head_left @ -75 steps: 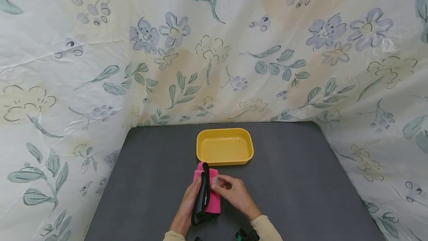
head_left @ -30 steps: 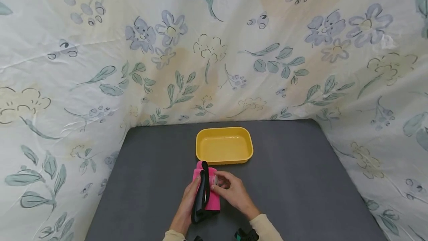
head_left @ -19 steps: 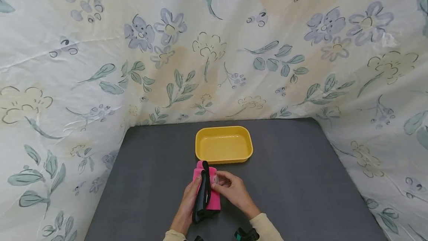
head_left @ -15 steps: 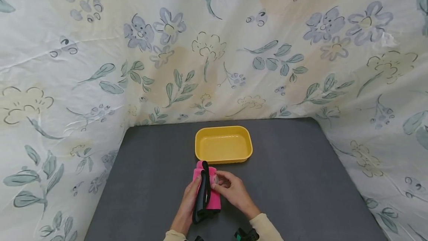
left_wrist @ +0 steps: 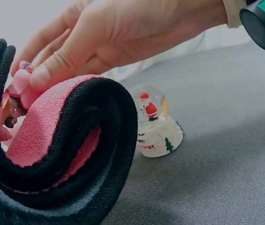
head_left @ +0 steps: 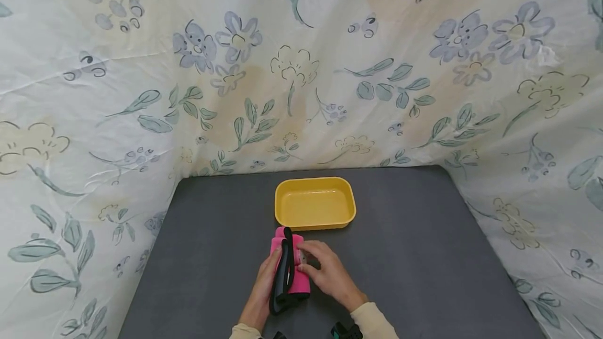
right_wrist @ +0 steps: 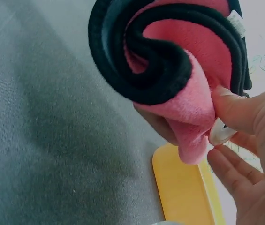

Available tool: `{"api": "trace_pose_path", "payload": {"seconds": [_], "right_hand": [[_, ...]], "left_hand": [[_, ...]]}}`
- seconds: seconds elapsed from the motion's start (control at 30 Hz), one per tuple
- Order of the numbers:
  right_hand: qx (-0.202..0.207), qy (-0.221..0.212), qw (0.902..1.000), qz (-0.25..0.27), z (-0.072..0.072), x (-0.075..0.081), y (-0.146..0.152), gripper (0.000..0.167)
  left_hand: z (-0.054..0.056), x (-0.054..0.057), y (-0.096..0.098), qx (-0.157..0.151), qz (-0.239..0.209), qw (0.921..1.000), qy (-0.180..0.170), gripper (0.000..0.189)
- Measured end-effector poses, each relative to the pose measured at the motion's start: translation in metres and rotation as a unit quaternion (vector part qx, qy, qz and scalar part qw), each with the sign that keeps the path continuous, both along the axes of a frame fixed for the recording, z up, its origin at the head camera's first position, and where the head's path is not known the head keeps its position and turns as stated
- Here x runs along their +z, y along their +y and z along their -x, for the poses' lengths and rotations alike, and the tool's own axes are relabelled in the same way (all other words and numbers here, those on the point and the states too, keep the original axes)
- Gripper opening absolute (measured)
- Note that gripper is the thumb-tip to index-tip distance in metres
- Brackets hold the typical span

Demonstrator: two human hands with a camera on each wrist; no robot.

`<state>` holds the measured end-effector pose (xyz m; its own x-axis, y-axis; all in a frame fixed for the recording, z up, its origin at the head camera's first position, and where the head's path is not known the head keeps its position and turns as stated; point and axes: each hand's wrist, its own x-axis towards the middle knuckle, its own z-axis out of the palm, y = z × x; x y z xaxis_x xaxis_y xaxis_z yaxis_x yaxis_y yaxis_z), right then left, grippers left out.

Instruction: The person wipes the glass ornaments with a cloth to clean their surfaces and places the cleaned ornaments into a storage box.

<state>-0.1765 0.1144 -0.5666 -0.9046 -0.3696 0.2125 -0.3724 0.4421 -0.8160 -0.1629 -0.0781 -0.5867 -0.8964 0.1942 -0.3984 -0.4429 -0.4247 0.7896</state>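
A pink fleecy cloth (head_left: 301, 281) with black edging and a grey-black back is folded upright near the middle of the table. My left hand (head_left: 261, 289) grips it from the left side in the head view. At the cloth's right side, my right hand (head_left: 332, 271) pinches a small pink-and-white ornament (left_wrist: 22, 91) between thumb and fingers, within the fold. In the right wrist view, only a white end (right_wrist: 221, 132) of the ornament shows beside the thumb; its exact kind is unclear. My left hand's fingers are mostly hidden behind the cloth.
A yellow rectangular tray (head_left: 315, 225) stands just beyond the cloth. On the grey table (head_left: 400, 255), a small snow globe (left_wrist: 153, 124) with a red-clothed figure appears in the left wrist view. Floral fabric (head_left: 301, 93) hangs at the back and both sides.
My right hand's thumb has dropped slightly, spreading from the index finger around the ornament. The cloth has shifted a little left. My left hand keeps its hold.
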Motion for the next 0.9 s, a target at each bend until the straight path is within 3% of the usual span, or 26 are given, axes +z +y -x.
{"api": "trace_pose_path", "payload": {"seconds": [0.13, 0.23, 0.47, 0.9], "right_hand": [[0.002, 0.079, 0.9962, -0.038, -0.0012, -0.0008, 0.0001, 0.052], [0.001, 0.101, 0.9940, -0.041, -0.0018, -0.0032, -0.0001, 0.053], [0.004, 0.004, 0.9994, 0.033, -0.0028, -0.0047, -0.0007, 0.052], [-0.023, -0.086, 0.9931, 0.076, -0.0061, -0.0013, -0.0047, 0.050]], "left_hand": [[-0.0002, 0.0006, -0.0005, 0.000, 0.001, 1.0000, 0.004, 0.033], [-0.0002, 0.0004, -0.0012, -0.001, 0.004, 1.0000, 0.008, 0.035], [-0.0017, -0.0001, -0.0032, -0.007, -0.003, 0.9999, 0.012, 0.034], [-0.0044, 0.0018, -0.0072, -0.013, 0.017, 0.9997, 0.006, 0.044]]}}
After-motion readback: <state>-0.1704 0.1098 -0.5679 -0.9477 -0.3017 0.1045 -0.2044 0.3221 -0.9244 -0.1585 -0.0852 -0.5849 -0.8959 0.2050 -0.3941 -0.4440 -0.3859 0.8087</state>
